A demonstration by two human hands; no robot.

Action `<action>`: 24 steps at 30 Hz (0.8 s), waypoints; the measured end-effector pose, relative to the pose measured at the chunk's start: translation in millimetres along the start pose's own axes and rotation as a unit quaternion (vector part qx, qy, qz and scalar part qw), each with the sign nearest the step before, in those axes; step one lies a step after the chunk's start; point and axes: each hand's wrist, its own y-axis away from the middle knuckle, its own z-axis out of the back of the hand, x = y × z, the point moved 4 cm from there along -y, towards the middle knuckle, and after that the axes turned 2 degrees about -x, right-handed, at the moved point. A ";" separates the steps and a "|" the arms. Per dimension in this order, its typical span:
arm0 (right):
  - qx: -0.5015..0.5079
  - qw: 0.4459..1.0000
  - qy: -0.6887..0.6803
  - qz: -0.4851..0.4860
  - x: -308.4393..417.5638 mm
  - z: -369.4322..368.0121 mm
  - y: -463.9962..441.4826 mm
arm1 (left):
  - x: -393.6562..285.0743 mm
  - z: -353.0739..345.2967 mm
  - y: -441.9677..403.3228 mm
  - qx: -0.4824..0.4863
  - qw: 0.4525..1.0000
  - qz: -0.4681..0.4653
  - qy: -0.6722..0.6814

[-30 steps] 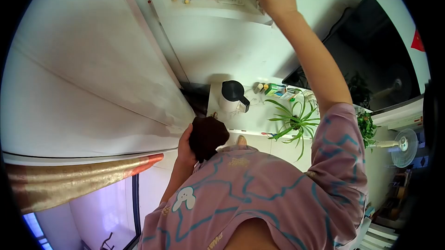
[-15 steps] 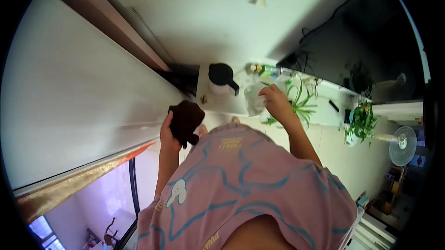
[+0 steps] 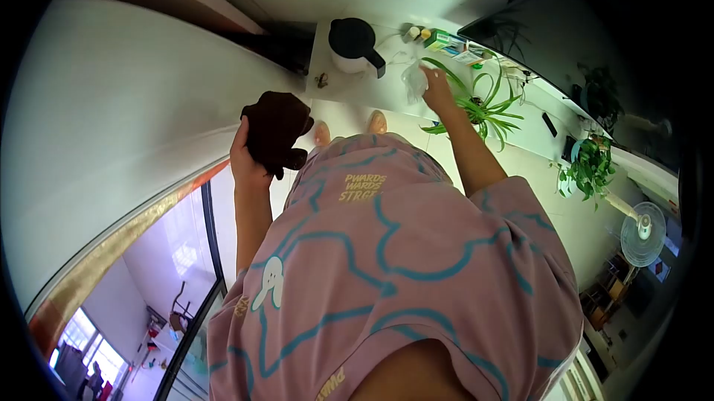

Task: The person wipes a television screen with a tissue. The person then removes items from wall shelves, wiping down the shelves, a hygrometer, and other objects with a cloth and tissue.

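My left hand (image 3: 242,159) is wrapped round a soft dark brown bundle (image 3: 274,129) with stubby parts sticking out, beside the pale panel on the left. The bundle looks like a plush toy or bunched cloth; I cannot tell which. My right hand (image 3: 440,94) pinches a thin, see-through plastic bag (image 3: 413,85), which hangs by the front of the white cabinet top (image 3: 364,92). A kettle (image 3: 352,40) with a black lid and handle stands on that top, left of the bag. To the right of my right hand spread the long leaves of a spider plant (image 3: 487,111).
Small boxes (image 3: 446,42) line the wall behind the bag. A dark television screen (image 3: 573,59) stands at the right. Further right are a leafy potted plant (image 3: 591,167) and a white fan (image 3: 643,233). A small dark object (image 3: 321,79) lies near the kettle.
The view has tilted, so the cabinet and kettle sit higher in it. My left hand has shifted left with the brown bundle, which has turned slightly. My right hand keeps the bag near the kettle.
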 end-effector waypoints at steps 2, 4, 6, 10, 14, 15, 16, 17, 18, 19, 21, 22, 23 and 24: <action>0.053 0.995 0.041 -0.080 27.7 17.0 -8.3 | 1.0 -0.6 3.0 -0.013 1.000 -0.005 0.000; 0.094 0.994 -0.036 -0.033 65.1 23.4 -14.5 | 2.0 0.2 3.7 -0.007 1.000 -0.006 0.014; 0.216 0.953 -0.212 0.005 120.9 31.1 -12.5 | 5.0 -4.0 6.8 0.016 0.999 0.007 0.030; 0.280 0.826 -0.434 0.224 244.2 53.2 32.6 | 19.6 -44.0 7.5 0.092 0.995 0.026 0.031; 0.219 0.820 -0.516 0.113 288.9 102.1 32.5 | -0.2 -96.4 19.4 0.228 0.971 -0.002 -0.073; 0.200 0.822 -0.524 0.100 281.3 101.9 28.1 | -11.7 -105.1 22.0 0.238 0.968 -0.011 -0.073; 0.195 0.824 -0.521 0.109 274.3 100.9 25.0 | -19.9 -110.9 22.3 0.230 0.946 -0.039 -0.225; 0.170 0.828 -0.528 0.087 263.1 99.5 22.3 | -26.5 -113.1 20.7 0.211 0.902 -0.065 -0.370; 0.147 0.830 -0.535 0.062 253.0 101.9 22.2 | -36.5 -114.4 10.8 0.206 0.849 -0.175 -0.453; 0.147 0.830 -0.533 0.067 247.4 108.0 24.3 | -44.6 -126.1 13.4 0.206 0.850 -0.180 -0.451; 0.081 0.820 -0.566 -0.017 229.6 123.1 25.8 | -77.2 -151.2 25.2 0.080 0.805 -0.317 -0.496; 0.065 0.818 -0.569 -0.043 222.3 129.8 27.7 | -90.5 -166.7 26.6 0.067 0.794 -0.391 -0.461; 0.049 0.815 -0.573 -0.072 213.9 134.4 31.2 | -104.4 -178.6 25.6 0.033 0.776 -0.425 -0.464; 0.031 0.803 -0.589 -0.085 204.9 136.2 35.1 | -117.6 -190.5 24.3 0.000 0.757 -0.458 -0.467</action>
